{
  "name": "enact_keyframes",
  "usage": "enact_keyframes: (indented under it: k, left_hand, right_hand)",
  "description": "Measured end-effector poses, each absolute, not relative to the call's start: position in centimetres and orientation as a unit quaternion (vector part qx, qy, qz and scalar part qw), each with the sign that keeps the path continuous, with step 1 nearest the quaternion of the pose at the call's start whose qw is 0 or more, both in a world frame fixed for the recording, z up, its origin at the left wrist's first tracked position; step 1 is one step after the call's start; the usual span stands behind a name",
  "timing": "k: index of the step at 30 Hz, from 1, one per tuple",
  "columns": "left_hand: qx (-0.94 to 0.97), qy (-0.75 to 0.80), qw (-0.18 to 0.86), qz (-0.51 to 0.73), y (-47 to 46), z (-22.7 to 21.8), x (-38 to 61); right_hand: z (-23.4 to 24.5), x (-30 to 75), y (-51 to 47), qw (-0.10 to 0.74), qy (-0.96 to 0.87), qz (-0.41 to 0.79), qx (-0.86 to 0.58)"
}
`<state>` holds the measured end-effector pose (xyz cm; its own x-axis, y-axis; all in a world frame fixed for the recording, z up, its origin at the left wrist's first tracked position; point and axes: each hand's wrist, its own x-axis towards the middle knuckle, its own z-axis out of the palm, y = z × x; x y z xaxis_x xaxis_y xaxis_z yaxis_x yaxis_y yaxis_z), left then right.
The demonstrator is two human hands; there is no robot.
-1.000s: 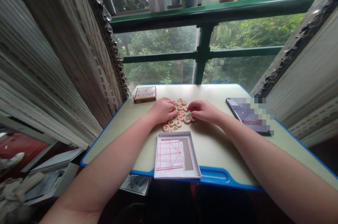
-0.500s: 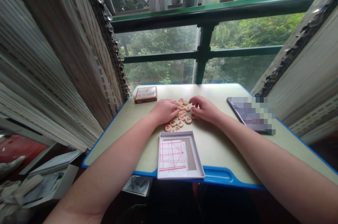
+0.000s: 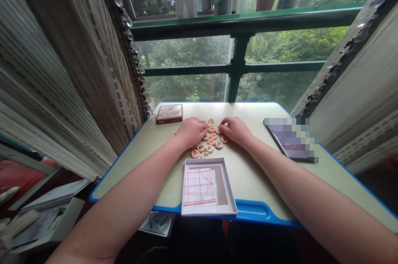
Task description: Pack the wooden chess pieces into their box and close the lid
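Round wooden xiangqi pieces (image 3: 211, 141) with red and black characters lie in a loose cluster mid-table, some overlapping. At the cluster's left side is my left hand (image 3: 192, 132), back up, fingers curled down. Its palm and whatever lies beneath it are hidden. My right hand (image 3: 236, 130) reaches in from the right, thumb and forefinger closing on a xiangqi piece (image 3: 218, 130) at the cluster's edge. Just in front of the pieces sits an open shallow white box tray (image 3: 230, 189), holding a folded paper board (image 3: 199, 187) with red lines.
A flat brown box (image 3: 169, 113) lies at the table's back left. A dark tablet-like object (image 3: 289, 141), partly blurred out, rests on the right. The table (image 3: 258, 181) has a blue edge. Green window rails (image 3: 236, 52) stand behind, with curtains (image 3: 62, 48) at both sides.
My right hand has shifted left and its fingers, apart before, have closed toward a piece at the cluster's edge. My left hand stays almost in place. The camera view has tilted slightly.
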<state>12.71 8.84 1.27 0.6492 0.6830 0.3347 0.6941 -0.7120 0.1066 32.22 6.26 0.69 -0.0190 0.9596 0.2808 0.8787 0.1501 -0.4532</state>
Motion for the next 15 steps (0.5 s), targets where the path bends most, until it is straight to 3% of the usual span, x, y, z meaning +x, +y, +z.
enact_keyframes:
  k: [4, 8, 15]
  left_hand:
    - [-0.889, -0.425, 0.023, -0.166, 8.4, 1.6, 13.2]
    - [-0.864, -0.472, 0.039, -0.169, 8.1, 1.6, 13.7]
    - [-0.862, -0.448, -0.02, -0.236, 8.4, 1.2, 14.0]
  right_hand:
    - [0.9, 32.1, 6.6, 0.3, -0.65, 0.169, -0.677]
    - [0.7, 32.1, 6.9, 0.315, -0.642, 0.189, -0.673]
    - [0.0, 32.9, 7.3, 0.362, -0.617, 0.188, -0.673]
